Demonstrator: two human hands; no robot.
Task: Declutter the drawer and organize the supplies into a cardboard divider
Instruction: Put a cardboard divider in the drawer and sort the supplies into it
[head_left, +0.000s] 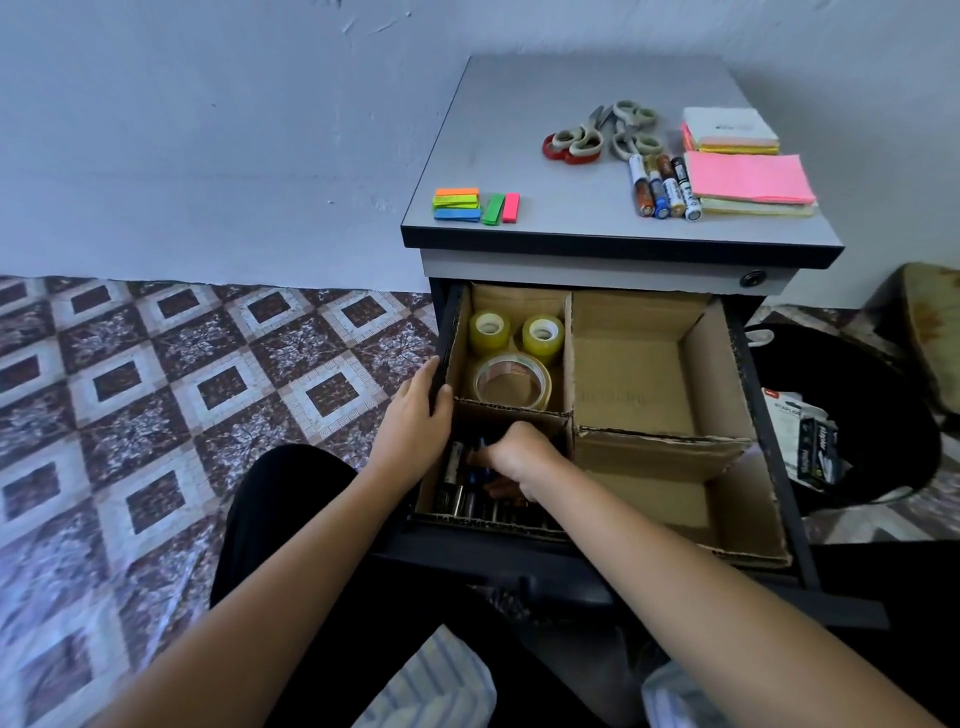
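A: The left hand (415, 415) curls round the left wall of the black metal drawer (448, 332), steadying it.

B: The right hand (519, 452) dips, fingers curled, into the front-left cell of the brown cardboard divider (570, 353), among dark pen-like supplies (462, 499). I cannot tell what it pinches.

A: One risk: a lifting wrist snags the thin wall behind it and jolts the yellowish tape rolls (511, 387).

B: Rightward, both larger cells lie bare. There's plenty of room.

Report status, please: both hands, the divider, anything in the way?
Left hand grips drawer side. Right hand curled among pens, hold unclear. Divider: tape rolls rear-left, right side bare. Nothing blocking.
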